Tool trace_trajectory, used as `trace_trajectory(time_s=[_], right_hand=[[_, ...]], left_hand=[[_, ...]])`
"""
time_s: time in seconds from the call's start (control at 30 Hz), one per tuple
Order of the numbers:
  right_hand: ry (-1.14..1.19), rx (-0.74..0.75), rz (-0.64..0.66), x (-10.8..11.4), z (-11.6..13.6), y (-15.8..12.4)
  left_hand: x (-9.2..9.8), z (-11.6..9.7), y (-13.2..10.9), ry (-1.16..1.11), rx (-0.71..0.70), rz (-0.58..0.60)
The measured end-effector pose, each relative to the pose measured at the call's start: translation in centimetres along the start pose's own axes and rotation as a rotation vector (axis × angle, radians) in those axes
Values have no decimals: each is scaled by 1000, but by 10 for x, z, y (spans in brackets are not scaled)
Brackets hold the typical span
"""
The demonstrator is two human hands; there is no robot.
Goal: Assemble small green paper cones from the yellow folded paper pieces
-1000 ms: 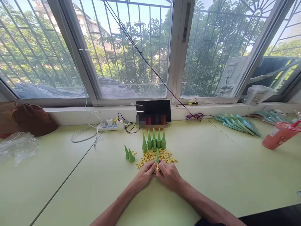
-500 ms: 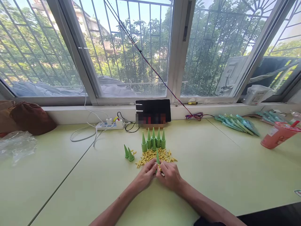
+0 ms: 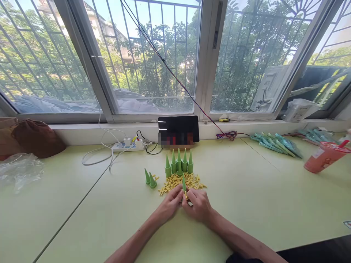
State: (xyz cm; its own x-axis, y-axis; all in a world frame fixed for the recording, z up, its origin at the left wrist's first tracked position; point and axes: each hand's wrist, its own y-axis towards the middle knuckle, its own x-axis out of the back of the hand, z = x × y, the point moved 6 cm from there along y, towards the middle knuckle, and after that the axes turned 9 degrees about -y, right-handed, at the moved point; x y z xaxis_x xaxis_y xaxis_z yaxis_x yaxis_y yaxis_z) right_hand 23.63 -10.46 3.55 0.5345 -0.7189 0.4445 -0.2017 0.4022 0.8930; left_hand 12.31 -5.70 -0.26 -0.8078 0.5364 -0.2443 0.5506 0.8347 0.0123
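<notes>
Between my hands a green cone stands point up, its lower part mostly covered by fingers. My left hand is closed on the cone's left side. My right hand pinches a small yellow peg against the cone's near side; whether the peg is inserted I cannot tell. Just beyond my hands lies a loose pile of yellow pegs. Behind that pile several green cones are grouped upright in stacks. Two more green cones stand to the left, with a few pegs beside them.
A dark tablet leans at the back of the pale green table. A power strip with cables sits back left, near a brown bag. Toward the right are teal plastic packets and a tilted red cup.
The yellow peg at the cone shows more clearly now, turned slightly between the right fingers. Both hands have stayed almost in place.
</notes>
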Motion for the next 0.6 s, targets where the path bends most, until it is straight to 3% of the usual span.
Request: trace_trajectory(time_s=[0.2,0.6], right_hand=[[6,5,2,0,0,0],[-72,7,-27,2,4,-2]], left_hand=[[-1,9,-1,-153,77,30],[-5,-2,-1,32,-29,34]])
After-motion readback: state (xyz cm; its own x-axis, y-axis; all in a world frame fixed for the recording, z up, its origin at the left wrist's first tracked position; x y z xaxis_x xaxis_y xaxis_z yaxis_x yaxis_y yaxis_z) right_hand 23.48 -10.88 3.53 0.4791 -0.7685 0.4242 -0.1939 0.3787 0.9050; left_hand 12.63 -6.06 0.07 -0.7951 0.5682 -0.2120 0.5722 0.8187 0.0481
